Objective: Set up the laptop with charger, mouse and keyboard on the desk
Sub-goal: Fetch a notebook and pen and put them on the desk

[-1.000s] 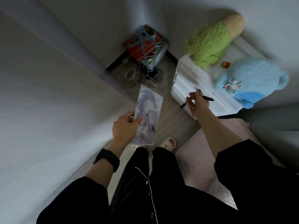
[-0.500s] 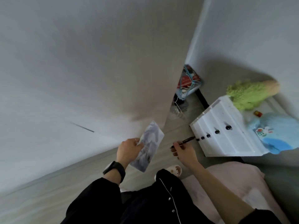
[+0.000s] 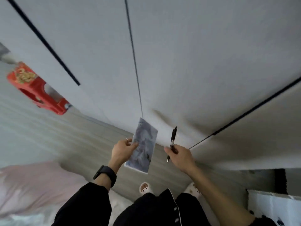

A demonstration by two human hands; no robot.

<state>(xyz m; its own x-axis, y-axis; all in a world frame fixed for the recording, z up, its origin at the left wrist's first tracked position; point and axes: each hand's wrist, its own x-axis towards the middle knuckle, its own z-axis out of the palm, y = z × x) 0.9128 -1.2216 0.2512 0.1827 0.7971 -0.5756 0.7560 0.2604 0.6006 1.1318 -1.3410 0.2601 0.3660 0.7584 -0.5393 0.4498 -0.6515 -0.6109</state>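
Left hand (image 3: pixel 122 150) is pinching a printed card (image 3: pixel 143 145) mid-frame; right hand (image 3: pixel 180 156) is gripping a black pen (image 3: pixel 173 139). Red box (image 3: pixel 35 88) is sitting upper left, white wardrobe doors (image 3: pixel 179 62) filling the top.

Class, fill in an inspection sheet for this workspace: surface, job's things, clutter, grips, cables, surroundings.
Surface: no desk in view; only grey wood-look floor.
Job's things: nothing seen.
Clutter: red box on the floor, far left.
Grips: left hand pinches a printed card; right hand holds a black pen.
Cables: nothing seen.
Surroundings: pale cupboard doors with dark seams ahead, pink bedding lower left, white drawer unit lower right.
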